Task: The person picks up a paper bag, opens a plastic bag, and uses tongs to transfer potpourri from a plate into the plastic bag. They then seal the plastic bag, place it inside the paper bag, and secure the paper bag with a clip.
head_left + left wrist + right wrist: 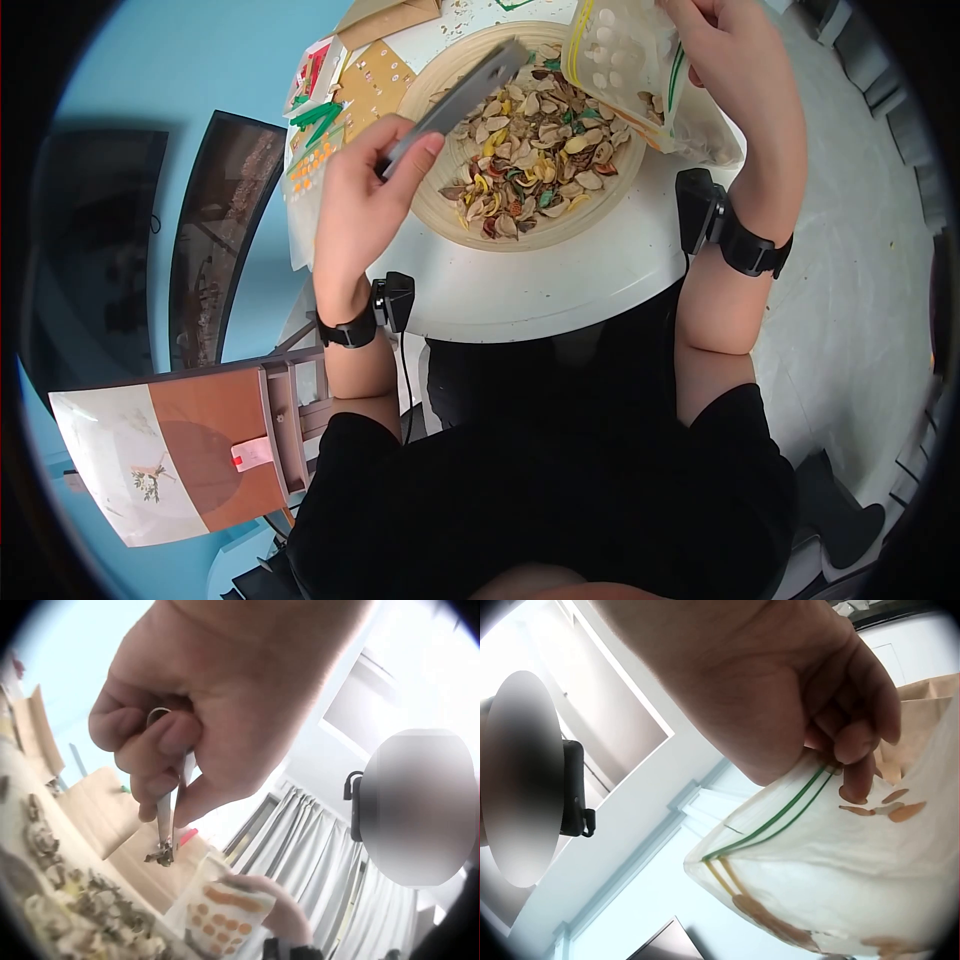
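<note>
In the head view my left hand (365, 195) grips metal tongs (460, 102) above a round wooden tray (425, 205) spread with dried petals (540, 140). The left wrist view shows my left hand (202, 697) curled round the tongs (171, 814), a small dried piece (162, 855) between their tips. At the upper right of the tray, my right hand (735, 50) pinches the top edge of a zip bag (610, 60) with petals low inside. Seen from the right wrist, my right hand (780, 697) holds the bag (840, 855) beside its green seal line.
Brown paper bags (385, 20) lie behind the tray. On the left of the white table (560, 300) are a speckled brown sheet (375, 85), green strips (318, 125) and a small white box (318, 75). A drawer unit (290, 425) stands at the lower left.
</note>
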A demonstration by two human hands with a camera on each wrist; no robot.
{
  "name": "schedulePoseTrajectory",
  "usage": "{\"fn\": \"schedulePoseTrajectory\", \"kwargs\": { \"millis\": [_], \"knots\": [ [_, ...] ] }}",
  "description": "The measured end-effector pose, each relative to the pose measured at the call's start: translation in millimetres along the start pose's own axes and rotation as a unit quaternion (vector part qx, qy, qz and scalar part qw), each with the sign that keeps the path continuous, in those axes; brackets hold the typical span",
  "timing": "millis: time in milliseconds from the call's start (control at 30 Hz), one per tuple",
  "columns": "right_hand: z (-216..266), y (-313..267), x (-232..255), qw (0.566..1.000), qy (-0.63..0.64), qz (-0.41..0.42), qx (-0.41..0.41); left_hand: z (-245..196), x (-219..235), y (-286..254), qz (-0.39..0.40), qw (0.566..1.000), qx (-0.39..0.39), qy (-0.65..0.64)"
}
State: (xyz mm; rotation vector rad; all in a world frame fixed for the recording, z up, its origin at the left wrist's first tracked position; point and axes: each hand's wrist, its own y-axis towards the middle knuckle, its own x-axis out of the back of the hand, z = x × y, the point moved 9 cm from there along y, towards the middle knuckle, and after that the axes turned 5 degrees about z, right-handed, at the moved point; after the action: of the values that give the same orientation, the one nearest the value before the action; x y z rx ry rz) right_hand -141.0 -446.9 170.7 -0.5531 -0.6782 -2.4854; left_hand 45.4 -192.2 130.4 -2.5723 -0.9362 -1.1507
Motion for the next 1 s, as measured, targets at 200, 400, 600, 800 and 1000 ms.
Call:
{"fn": "schedulePoseTrajectory", "kwargs": {
  "millis": [200,400,600,800,1000],
  "knots": [
    [14,-7,-4,1.000,-0.021,-0.017,0.008,-59,-13,7,-0.011,0.997,-0.073,-0.016],
    [-7,0,10,0.998,0.005,-0.037,-0.047,-8,-17,-13,-0.023,1.000,-0.003,0.006],
    [2,-7,9,0.997,-0.004,-0.060,0.042,4,-47,-38,0.013,0.980,0.003,0.201],
    [-4,-2,10,0.999,0.035,-0.002,0.003,4,-44,-38,0.052,0.971,0.031,0.232],
    [-3,-3,8,0.999,0.039,-0.005,0.003,8,-56,-35,0.068,0.973,0.026,0.218]
  ]
}}
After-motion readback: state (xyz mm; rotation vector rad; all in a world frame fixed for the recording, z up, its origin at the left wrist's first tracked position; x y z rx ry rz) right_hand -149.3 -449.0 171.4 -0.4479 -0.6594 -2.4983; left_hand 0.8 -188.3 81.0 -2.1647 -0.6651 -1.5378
